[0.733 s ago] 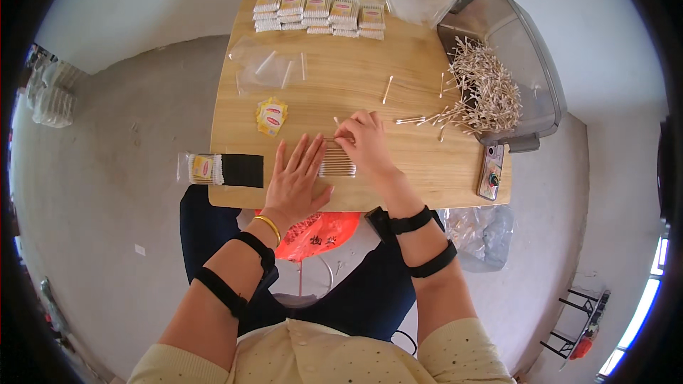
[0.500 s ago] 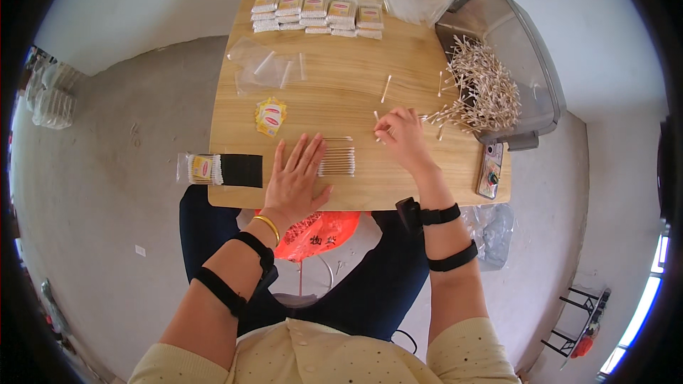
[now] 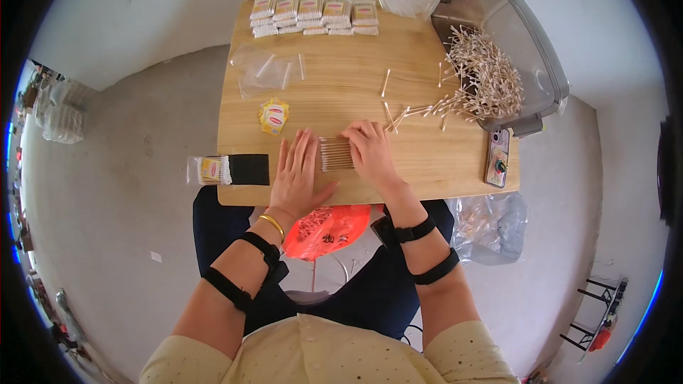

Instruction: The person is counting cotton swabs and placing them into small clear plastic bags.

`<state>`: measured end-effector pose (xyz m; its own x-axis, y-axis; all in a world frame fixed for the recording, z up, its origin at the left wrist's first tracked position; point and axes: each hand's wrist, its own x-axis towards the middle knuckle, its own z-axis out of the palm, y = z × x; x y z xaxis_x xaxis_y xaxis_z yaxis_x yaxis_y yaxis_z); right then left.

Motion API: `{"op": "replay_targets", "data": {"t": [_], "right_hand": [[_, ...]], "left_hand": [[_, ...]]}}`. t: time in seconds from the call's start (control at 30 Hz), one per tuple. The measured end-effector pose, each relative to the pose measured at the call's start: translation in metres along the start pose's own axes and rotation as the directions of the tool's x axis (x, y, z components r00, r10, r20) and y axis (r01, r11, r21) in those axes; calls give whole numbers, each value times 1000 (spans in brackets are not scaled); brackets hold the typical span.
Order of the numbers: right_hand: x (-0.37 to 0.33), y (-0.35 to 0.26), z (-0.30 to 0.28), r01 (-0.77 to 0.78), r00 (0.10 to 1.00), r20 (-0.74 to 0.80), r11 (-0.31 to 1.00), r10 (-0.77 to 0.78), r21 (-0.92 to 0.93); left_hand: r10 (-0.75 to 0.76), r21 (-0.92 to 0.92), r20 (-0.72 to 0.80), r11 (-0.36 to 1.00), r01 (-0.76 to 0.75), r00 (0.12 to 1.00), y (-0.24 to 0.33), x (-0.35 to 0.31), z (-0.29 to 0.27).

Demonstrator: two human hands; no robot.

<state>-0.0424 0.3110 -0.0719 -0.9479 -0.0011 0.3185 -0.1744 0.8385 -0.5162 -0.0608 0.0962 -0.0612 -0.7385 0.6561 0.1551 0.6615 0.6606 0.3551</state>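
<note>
A row of cotton swabs (image 3: 336, 155) lies side by side near the table's front. My left hand (image 3: 295, 176) rests flat, fingers stretched, along the row's left end. At the opposite end, my right hand (image 3: 371, 155) has its fingers bent together over the row's upper right corner, pinching a cotton swab whose held end is hidden. Loose swabs (image 3: 386, 82) lie beyond the right hand. More spill from a grey see-through tub (image 3: 544, 64) tipped on its side, with a big heap of swabs (image 3: 487, 78) at its mouth.
Yellow-and-white cards (image 3: 274, 115) and clear bags (image 3: 263, 71) lie left. Packed swab bundles (image 3: 310, 11) stand at the back. A filled bag (image 3: 210, 170) adjoins a black strip (image 3: 249, 169) at the left edge. A phone (image 3: 497, 158) lies right; a red bag (image 3: 327, 231) hangs below.
My right hand has come left and nearer with the swab, from the loose swabs to the row's right end. My left hand stays flat beside the row. The view has shifted slightly.
</note>
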Motion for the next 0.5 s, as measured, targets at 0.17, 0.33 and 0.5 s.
{"op": "replay_targets", "data": {"t": [0.17,0.33,0.5], "right_hand": [[-16,-8,-7,-34,999,-6,990,35,140],[-41,-24,-12,-18,1000,4,999,18,-35],[-47,-26,0,-64,990,106,962,95,-264]], "left_hand": [[-22,121,53,993,16,998,3,2,1],[0,177,80,984,-14,997,-3,-1,9],[47,160,57,986,-55,997,-2,1,10]]}}
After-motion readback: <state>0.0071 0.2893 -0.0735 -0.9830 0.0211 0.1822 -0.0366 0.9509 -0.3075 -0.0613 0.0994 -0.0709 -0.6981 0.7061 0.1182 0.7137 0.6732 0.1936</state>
